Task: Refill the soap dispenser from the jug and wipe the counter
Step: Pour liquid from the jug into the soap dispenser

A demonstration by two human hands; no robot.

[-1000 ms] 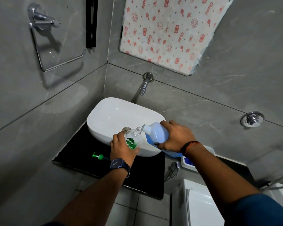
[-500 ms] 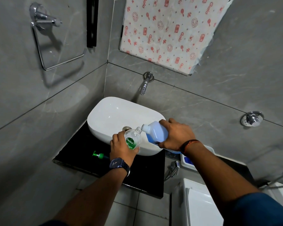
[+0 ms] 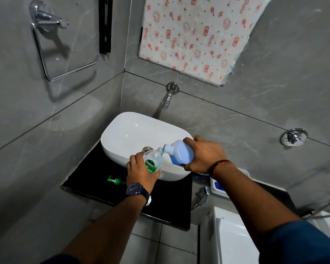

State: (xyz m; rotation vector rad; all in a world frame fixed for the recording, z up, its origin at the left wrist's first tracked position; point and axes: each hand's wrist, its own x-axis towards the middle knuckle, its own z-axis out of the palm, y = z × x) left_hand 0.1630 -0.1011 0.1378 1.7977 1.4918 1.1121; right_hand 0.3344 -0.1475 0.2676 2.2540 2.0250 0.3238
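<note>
My left hand [image 3: 140,171] grips a clear soap dispenser bottle [image 3: 153,161] with a green label, tilted over the front rim of the white basin [image 3: 130,134]. My right hand [image 3: 205,156] holds a blue jug [image 3: 179,151] tipped to the left, its white spout at the bottle's open neck. A thin blue stream shows at the neck. The dispenser's green pump head [image 3: 113,181] lies on the black counter [image 3: 171,204], left of my left wrist.
A chrome tap [image 3: 169,96] juts from the grey wall above the basin. A towel ring [image 3: 51,44] hangs on the left wall. A white tray with something blue [image 3: 218,186] sits right of the counter, and a white toilet tank [image 3: 234,237] stands below it.
The jug has tipped a little further toward the bottle, and both hands have shifted slightly. The view has barely moved.
</note>
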